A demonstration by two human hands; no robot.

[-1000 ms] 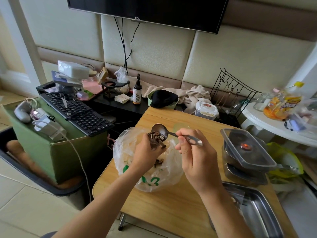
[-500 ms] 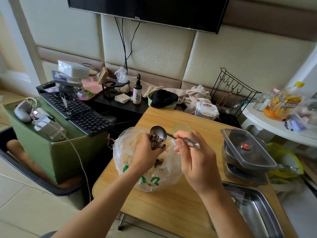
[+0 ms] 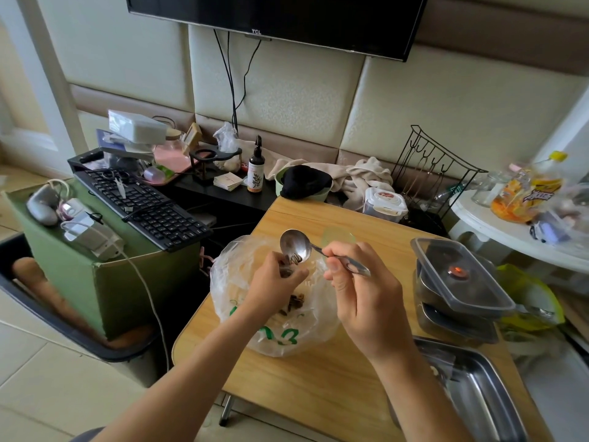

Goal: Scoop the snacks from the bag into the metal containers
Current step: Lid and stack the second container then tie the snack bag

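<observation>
A clear plastic bag (image 3: 251, 317) with green print lies open on the wooden table (image 3: 312, 381), with dark brown snacks (image 3: 296, 303) inside. My left hand (image 3: 274, 287) is over the bag's mouth and pinches a few snack pieces against the bowl of a metal spoon (image 3: 296, 247). My right hand (image 3: 363, 298) grips the spoon's handle, and the bowl is tilted steeply toward the left hand. An open metal container (image 3: 484, 390) sits at the table's near right. Two stacked metal containers (image 3: 452, 282) with clear lids stand behind it.
A keyboard (image 3: 143, 205) rests on a green box at the left. A black shelf with a spray bottle (image 3: 255, 167), a green bowl and cloths lies behind the table. A wire rack (image 3: 430, 164) and a white side table (image 3: 516, 228) with bottles stand at the right.
The spoon's bowl has tilted more upright and most of the snack pieces have slid off it toward my left hand. Both hands have stayed over the bag.
</observation>
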